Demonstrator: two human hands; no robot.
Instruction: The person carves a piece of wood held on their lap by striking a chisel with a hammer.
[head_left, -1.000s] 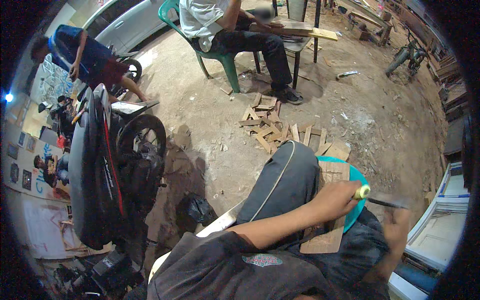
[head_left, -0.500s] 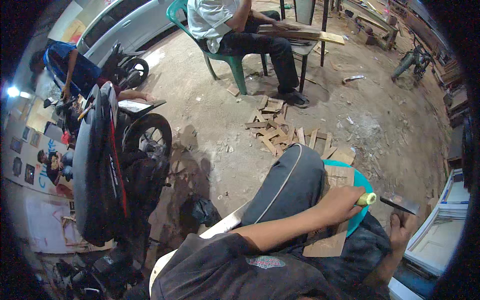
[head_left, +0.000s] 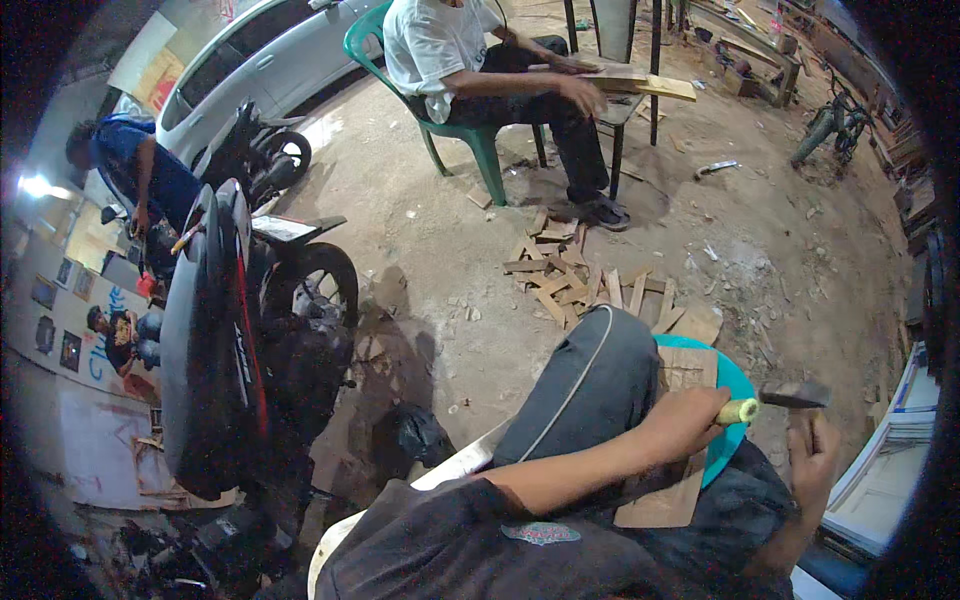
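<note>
left hand (head_left: 692, 418) clenches a yellow-green tool handle (head_left: 738, 411) over a board (head_left: 663, 502); right hand (head_left: 814, 456) grasps a hammer (head_left: 796, 394), head more level than a moment ago; tapping seems underway.

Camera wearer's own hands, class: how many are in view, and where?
2. The left hand grips a yellowish handle over the wooden board; the right hand, farther right, holds a dark-headed hammer. Both are plainly in view.

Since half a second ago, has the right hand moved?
Yes, upward in the picture: against the teal disc, the right hand sits higher now, as does the dark tool head just above it.
</note>
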